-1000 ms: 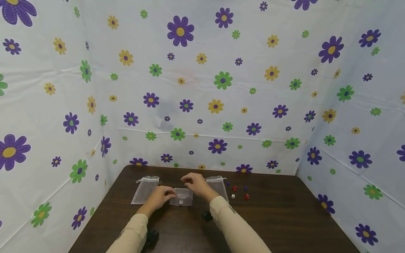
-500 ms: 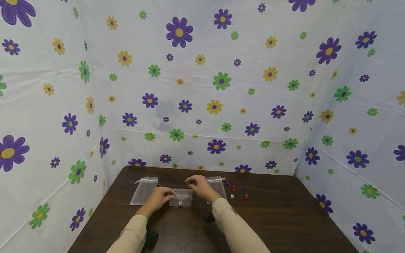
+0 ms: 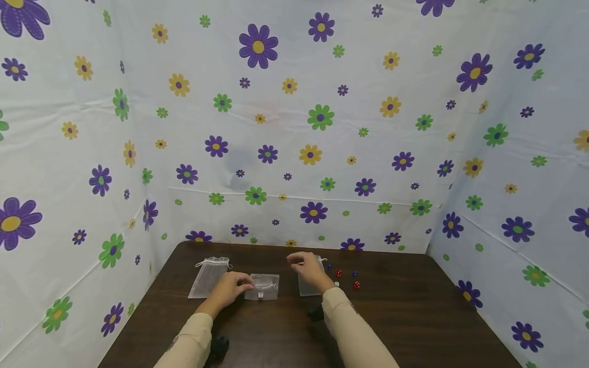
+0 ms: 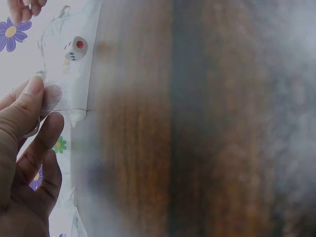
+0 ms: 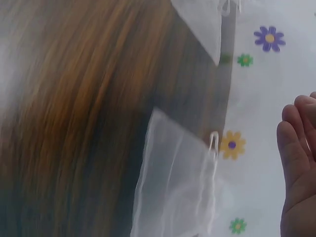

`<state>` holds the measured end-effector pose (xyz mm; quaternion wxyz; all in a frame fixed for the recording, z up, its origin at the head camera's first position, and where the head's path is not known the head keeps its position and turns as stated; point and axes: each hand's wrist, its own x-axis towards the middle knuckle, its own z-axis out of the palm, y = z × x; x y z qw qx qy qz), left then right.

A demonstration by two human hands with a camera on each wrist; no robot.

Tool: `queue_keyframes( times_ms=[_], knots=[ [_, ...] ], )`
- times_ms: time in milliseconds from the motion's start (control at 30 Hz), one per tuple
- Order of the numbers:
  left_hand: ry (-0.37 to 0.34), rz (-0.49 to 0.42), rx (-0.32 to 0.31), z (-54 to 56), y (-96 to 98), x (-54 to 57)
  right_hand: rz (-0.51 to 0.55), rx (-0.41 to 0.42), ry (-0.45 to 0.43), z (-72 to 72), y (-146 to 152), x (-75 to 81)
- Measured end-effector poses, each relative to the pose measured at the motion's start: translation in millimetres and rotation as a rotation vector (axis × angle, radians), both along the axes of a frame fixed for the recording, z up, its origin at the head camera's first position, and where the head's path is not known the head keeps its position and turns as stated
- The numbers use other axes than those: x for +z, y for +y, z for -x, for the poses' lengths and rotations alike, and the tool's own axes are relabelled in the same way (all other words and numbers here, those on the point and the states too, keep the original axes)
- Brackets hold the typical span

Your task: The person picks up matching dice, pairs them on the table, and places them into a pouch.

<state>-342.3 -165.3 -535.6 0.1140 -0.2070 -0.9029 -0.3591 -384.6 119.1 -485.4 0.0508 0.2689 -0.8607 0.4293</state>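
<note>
My left hand [image 3: 232, 286] pinches one side of the small sheer drawstring pouch [image 3: 273, 293] in the middle of the table. Thumb and forefinger grip the mesh edge in the left wrist view. A white die [image 4: 76, 48] with red and blue pips lies within that pouch's outline. My right hand [image 3: 309, 268] hovers over another sheer pouch [image 3: 307, 287] to the right and partly covers it. Its fingers are relaxed and bent with nothing between them; in the right wrist view the hand [image 5: 301, 168] appears at the right edge.
A third sheer pouch [image 3: 209, 280] lies flat at the left. Right of the right pouch are loose dice: a red die [image 3: 356, 285], a blue die [image 3: 355, 273], a white die [image 3: 337, 284] and others. Flowered cloth [image 3: 276, 153] walls surround the dark wooden table [image 3: 395, 317].
My right hand has moved right, away from the middle pouch and over the right pouch. My left hand has kept its pinch on the middle pouch.
</note>
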Motion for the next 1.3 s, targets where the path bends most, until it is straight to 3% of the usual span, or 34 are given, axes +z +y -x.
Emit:
queue_keyframes(
  times_ms=[333, 567, 867, 1167, 1300],
  knots=[
    [-0.01, -0.008, 0.009, -0.9, -1.9, -2.9, -0.057, -0.089, -0.032, 6.1, 41.4, -20.4],
    [-0.01, -0.016, 0.019, -0.5, -4.6, -3.0, -0.052, -0.137, -0.121, 6.8, 77.9, -32.4],
    [0.007, -0.013, -0.002, -3.8, -6.4, -3.8, -0.02, -0.188, -0.158, 2.7, 104.4, -41.0],
    [0.056, -0.002, -0.011, -4.4, -7.5, -7.1, -0.07, -0.13, -0.195, -0.1, 116.1, -49.9],
    [0.044, 0.006, -0.003, -2.6, -7.4, -6.5, -0.082, -0.114, -0.16, -1.3, 117.6, -52.2]
  ],
)
